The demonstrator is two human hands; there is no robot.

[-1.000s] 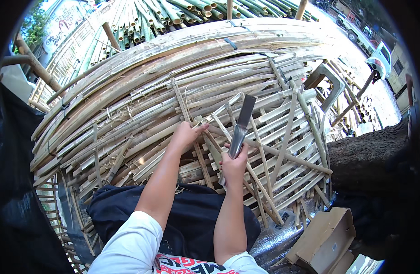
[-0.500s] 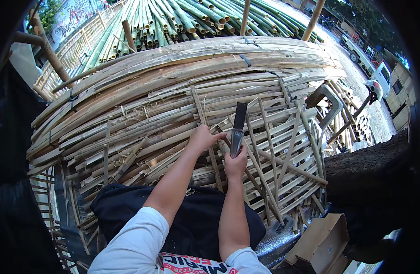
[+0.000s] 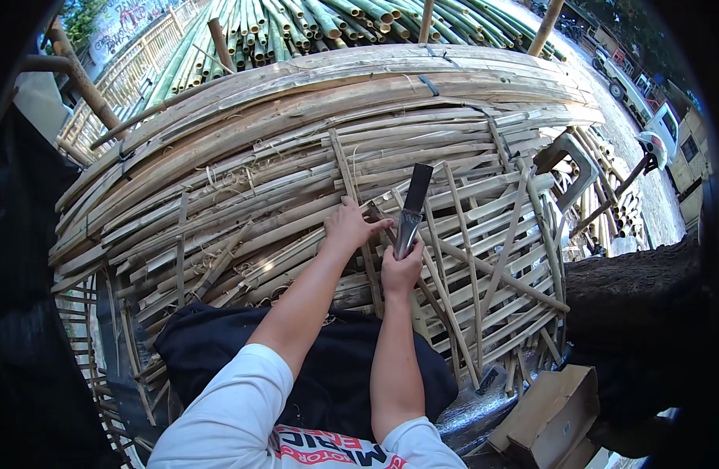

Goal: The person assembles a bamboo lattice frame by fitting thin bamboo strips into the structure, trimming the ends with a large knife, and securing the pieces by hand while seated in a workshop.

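Note:
My right hand (image 3: 402, 268) is closed round the lower end of a flat, knife-like tool. Shiny metal shows just above my fist, and a dark, straight-sided end points up and slightly right. Its grip is hidden in my palm. To the left, my left hand (image 3: 348, 225) lies over an upright bamboo slat (image 3: 343, 162), its thumb stretched out toward the tool. Its other fingers are partly hidden behind the knuckles, and I make out nothing held in it. Beneath both hands, split bamboo strips (image 3: 289, 211) are stacked crosswise.
Black cloth (image 3: 320, 367) covers the near side by my arms. A bamboo lattice (image 3: 492, 273) lies to the right, past a grey metal C-shaped frame (image 3: 586, 176). Below it stands an open cardboard box (image 3: 543, 414). Green bamboo poles (image 3: 289, 31) are piled at the back.
The tool in my right hand has tipped further to the right. My left hand has turned slightly, its fingers higher and its thumb still out. The whole view has shifted a little.

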